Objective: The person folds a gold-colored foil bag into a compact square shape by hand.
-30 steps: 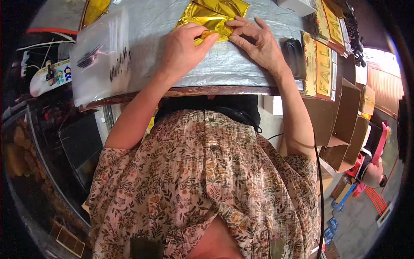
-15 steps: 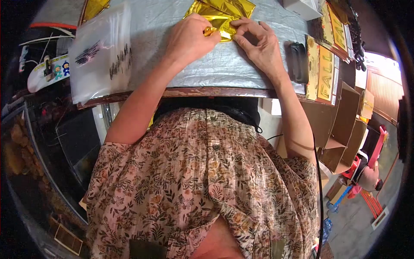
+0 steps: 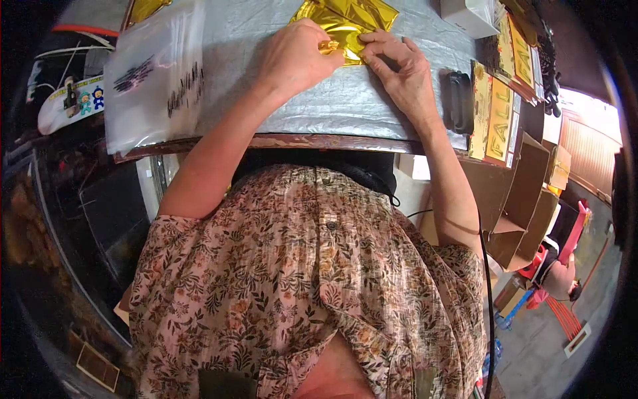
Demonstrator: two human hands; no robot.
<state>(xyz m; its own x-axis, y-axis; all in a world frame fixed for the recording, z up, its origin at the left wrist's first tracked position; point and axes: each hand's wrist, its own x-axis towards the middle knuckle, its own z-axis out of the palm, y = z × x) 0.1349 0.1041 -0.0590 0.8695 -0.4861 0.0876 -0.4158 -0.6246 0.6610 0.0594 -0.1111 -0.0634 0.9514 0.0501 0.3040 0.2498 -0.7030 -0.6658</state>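
Observation:
A shiny gold foil piece point(image 3: 362, 14), creased and flat, lies at the top middle of the table. My left hand point(image 3: 300, 61) is closed at its left side, with a crumpled bit of the foil showing by the thumb and forefinger. At the foil's lower right edge, my right hand point(image 3: 400, 65) has its thumb and forefinger bent together on the foil. The other right fingers are curled and a little apart. Part of the foil is cut off by the top of the view.
On the left lies a clear plastic bag point(image 3: 149, 126) with dark marks. To the right are a black object point(image 3: 457, 100), yellow FALL-labelled packs point(image 3: 500, 123) and a white box point(image 3: 468, 16). Open cardboard boxes point(image 3: 522, 179) stand beyond the table. Another person point(image 3: 561, 276) is at far right.
The foil's upper edge sits slightly farther right, and the foil bit by my left fingers has turned a little. Both hands stay nearly in place; the view has shifted slightly.

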